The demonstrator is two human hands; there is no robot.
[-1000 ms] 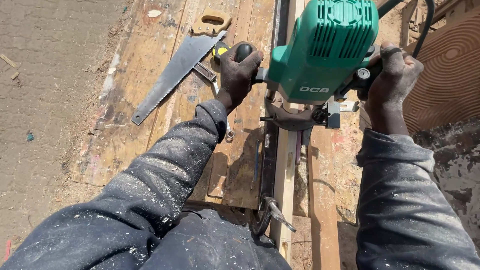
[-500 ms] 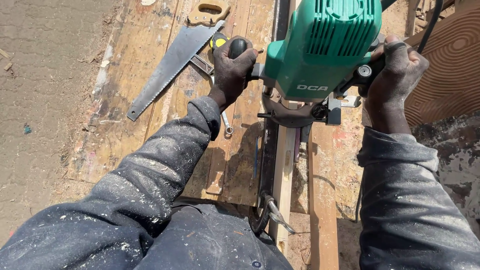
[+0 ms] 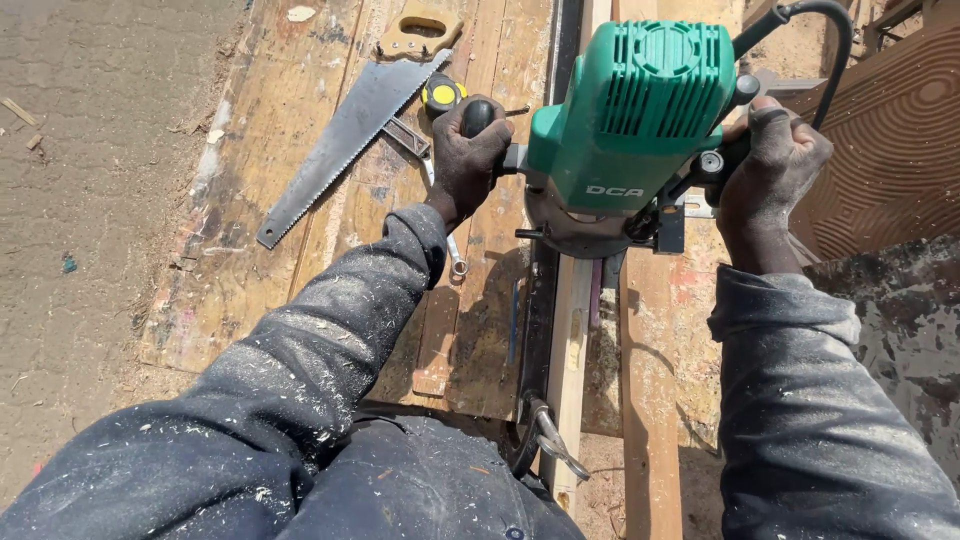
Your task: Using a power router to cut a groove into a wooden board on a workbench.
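A green electric router [image 3: 628,125] stands upright on a narrow pale wooden strip [image 3: 570,340] that runs toward me along the workbench. My left hand [image 3: 468,158] is closed around the router's black left knob. My right hand [image 3: 770,170] grips the black handle on its right side, next to the power cord [image 3: 815,25]. Both dark sleeves are dusted with sawdust.
A handsaw [image 3: 345,130] with a wooden handle lies on the plank bench [image 3: 270,260] to the left, beside a yellow tape measure [image 3: 441,95] and a wrench [image 3: 440,215]. A metal clamp [image 3: 545,435] grips the strip near me. A carved wooden panel [image 3: 895,150] stands at right.
The router and both hands sit slightly higher and farther along the strip in view than a second ago. The grip on both handles is unchanged.
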